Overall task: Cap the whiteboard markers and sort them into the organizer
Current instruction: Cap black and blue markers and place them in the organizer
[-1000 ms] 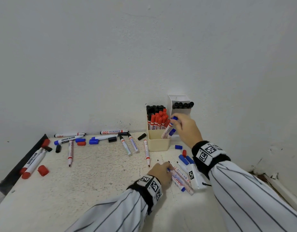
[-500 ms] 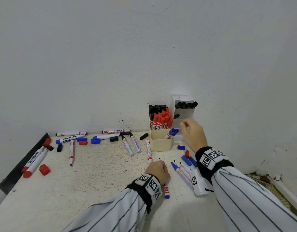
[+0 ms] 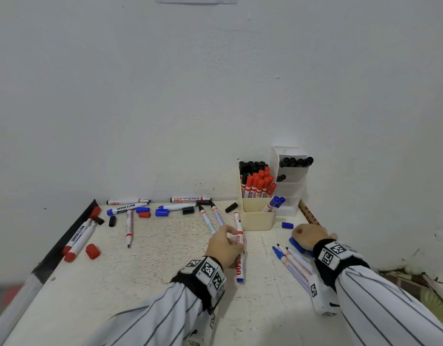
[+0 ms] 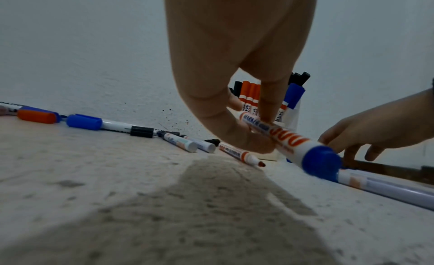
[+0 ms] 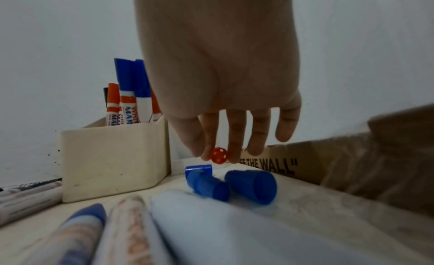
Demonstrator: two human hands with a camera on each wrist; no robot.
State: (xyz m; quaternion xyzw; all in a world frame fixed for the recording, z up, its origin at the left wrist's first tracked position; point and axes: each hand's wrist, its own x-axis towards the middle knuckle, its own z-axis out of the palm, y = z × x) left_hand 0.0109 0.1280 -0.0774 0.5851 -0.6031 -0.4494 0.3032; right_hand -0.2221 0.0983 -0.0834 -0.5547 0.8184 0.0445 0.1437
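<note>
My left hand (image 3: 234, 242) pinches a white marker with a blue end (image 3: 240, 278) just above the table, in front of the cream organizer box (image 3: 257, 219); its tip is hidden by my fingers. In the left wrist view the same marker (image 4: 293, 142) slants down to the right from my left hand (image 4: 258, 133). An uncapped red marker (image 4: 239, 154) lies under it. My right hand (image 5: 218, 154) hangs over the table's right side and pinches a red cap (image 5: 218, 156) at its fingertips. Two blue caps (image 5: 252, 187) lie just below.
A white tiered organizer (image 3: 290, 188) with black markers stands beside the cream box, against the wall. Several uncapped markers (image 3: 292, 265) lie at my right wrist. More markers and loose caps (image 3: 143, 214) are scattered along the wall and at the left edge. A cardboard piece (image 5: 328, 163) lies at right.
My right hand let a blue marker go into the cream box and dropped to the caps, taking the red one. My left hand left the marker pile with one marker and moved left.
</note>
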